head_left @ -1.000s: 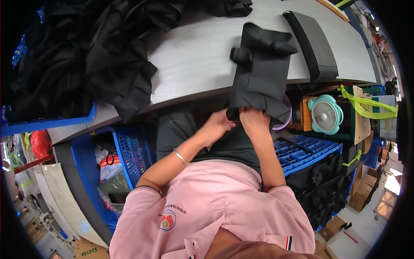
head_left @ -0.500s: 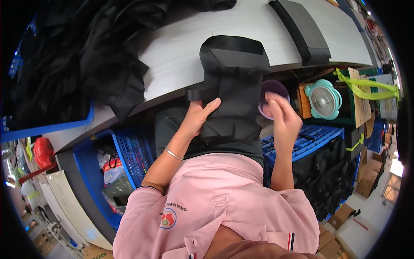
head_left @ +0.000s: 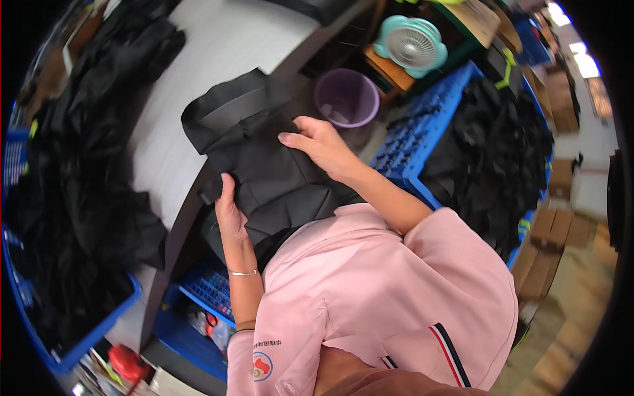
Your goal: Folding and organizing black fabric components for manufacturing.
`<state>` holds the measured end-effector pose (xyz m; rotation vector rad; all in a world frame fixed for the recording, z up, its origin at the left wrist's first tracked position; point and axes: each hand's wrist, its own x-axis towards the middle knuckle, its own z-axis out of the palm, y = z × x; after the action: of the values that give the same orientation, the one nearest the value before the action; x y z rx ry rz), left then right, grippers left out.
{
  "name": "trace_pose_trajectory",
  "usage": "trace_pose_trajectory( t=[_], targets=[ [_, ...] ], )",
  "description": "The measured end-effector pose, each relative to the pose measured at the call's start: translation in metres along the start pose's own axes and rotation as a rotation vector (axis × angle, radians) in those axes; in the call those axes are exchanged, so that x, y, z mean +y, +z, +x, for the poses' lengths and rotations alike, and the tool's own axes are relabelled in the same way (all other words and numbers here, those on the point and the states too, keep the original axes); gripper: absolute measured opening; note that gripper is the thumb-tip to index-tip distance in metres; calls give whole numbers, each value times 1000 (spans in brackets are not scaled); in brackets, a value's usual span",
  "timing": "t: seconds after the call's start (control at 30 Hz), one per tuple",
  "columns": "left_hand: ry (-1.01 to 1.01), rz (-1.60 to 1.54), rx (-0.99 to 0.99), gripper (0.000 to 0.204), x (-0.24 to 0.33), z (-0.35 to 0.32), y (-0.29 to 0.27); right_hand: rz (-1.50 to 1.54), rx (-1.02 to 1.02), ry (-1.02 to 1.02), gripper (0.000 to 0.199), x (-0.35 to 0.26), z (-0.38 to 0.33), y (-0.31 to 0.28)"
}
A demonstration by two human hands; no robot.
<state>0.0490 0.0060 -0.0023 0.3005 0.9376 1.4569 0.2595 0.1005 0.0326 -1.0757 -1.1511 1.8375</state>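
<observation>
The white worktable [head_left: 198, 72] carries a heap of black fabric [head_left: 79, 165] at its left. A black fabric bag [head_left: 264, 158] hangs over the table's near edge, its long axis running from the tabletop down toward the person's lap. The right hand [head_left: 320, 144] rests flat and open on it; the left hand [head_left: 228, 214] pinches its lower left edge. Beyond stand a purple bucket [head_left: 347, 99] and a teal fan [head_left: 411, 43].

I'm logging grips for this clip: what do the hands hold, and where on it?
Both hold the black fabric bag: the left hand grips its left edge, the right hand rests flat on its upper right part.
</observation>
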Motion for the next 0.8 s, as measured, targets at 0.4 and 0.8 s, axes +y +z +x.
trace_pose_trajectory(
  t=[0.4,0.8],
  targets=[
    [-339,466,-164,43,-43,9,54,-617,788,-459,18,8,-63,-75],
    [-387,529,-249,41,-75,6,27,-1272,1547,-1,47,-63,-378,-401]
  ],
)
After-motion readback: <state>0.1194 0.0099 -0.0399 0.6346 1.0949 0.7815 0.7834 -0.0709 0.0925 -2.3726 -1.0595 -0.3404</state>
